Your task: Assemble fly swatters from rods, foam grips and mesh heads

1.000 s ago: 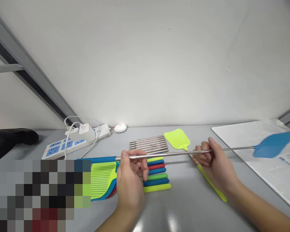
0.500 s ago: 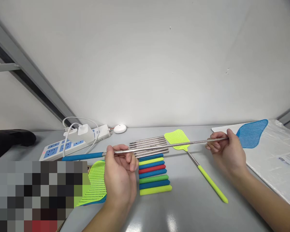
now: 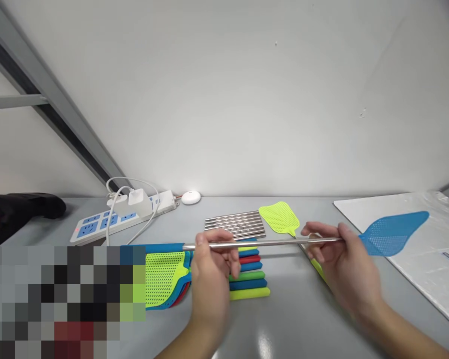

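Observation:
A blue fly swatter (image 3: 389, 234) with a telescopic steel rod is held level across the view. My left hand (image 3: 211, 284) is closed around the rod, beside the blue grip. Thumb and fingers of my right hand (image 3: 353, 274) pinch the rod close to the blue mesh head. Below the rod lie several coloured grips (image 3: 249, 285), partly covered by my left hand. Behind them is a row of steel rods (image 3: 235, 224). A yellow-green fly swatter (image 3: 280, 218) lies on the table, its handle partly behind my right hand. Stacked swatter heads (image 3: 162, 279) lie left of my left hand.
A white power strip (image 3: 112, 219) with plugged-in chargers and cables stands at the back left, near a small white oval device (image 3: 191, 197). A plastic-wrapped white sheet (image 3: 407, 219) lies on the right. A black object (image 3: 26, 204) is at the far left. The lower left is pixelated.
The rod between my hands looks shorter. My left hand has come right, nearer my right hand. The blue head has turned and sits lower. The view has shifted slightly.

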### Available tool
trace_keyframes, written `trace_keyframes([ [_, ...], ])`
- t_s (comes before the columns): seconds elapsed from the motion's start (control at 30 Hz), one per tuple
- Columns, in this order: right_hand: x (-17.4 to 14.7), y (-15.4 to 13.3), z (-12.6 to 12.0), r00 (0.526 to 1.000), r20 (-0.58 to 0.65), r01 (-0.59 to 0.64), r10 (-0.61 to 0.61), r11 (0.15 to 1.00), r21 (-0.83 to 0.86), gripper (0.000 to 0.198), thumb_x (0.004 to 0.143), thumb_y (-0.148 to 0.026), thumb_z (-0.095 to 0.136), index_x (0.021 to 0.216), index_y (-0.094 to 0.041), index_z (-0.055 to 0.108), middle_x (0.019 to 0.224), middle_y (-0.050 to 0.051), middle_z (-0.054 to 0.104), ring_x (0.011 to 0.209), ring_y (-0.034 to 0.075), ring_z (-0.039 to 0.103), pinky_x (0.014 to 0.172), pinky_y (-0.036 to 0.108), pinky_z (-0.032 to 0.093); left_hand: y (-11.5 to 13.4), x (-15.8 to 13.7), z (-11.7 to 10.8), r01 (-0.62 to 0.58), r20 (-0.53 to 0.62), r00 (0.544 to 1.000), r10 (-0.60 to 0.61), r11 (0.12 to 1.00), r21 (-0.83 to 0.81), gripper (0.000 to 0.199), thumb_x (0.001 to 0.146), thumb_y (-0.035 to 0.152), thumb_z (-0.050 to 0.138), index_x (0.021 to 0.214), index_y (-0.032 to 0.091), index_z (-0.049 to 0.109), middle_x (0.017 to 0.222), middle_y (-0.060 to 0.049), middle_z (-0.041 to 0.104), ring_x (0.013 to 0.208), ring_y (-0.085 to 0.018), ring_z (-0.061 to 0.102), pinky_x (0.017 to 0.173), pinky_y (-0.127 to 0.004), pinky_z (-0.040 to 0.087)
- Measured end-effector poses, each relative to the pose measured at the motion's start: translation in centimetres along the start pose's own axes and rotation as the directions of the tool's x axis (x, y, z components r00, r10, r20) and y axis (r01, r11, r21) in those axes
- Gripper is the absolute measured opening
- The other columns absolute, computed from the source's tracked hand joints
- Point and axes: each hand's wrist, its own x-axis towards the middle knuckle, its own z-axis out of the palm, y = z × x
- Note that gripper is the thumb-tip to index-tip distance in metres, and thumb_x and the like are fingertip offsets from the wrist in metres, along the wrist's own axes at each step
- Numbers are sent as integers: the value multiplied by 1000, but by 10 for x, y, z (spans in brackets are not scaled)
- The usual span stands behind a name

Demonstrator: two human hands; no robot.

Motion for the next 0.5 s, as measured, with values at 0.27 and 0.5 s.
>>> trace_keyframes([
  [0.27, -16, 5, 1, 976, 208, 96, -69, 988, -121, 48, 97, -53, 35, 107, -27, 74, 93, 8, 69, 52, 12, 44, 60, 34, 44, -2, 0, 1, 89, 25, 996, -89, 996, -22, 52, 93, 61, 37, 88, 17, 64, 55, 1, 53, 42, -10, 42, 43, -23, 36],
  [0.5, -9, 8, 2, 899, 428, 187, -93, 965, -183, 58, 87, -72, 43, 124, -31, 60, 91, 3, 61, 52, 11, 45, 55, 30, 42, 5, 13, -1, 178, -5, 984, -179, 981, -81, 48, 95, 55, 39, 91, 16, 66, 55, 1, 54, 38, -9, 41, 42, -22, 35],
])
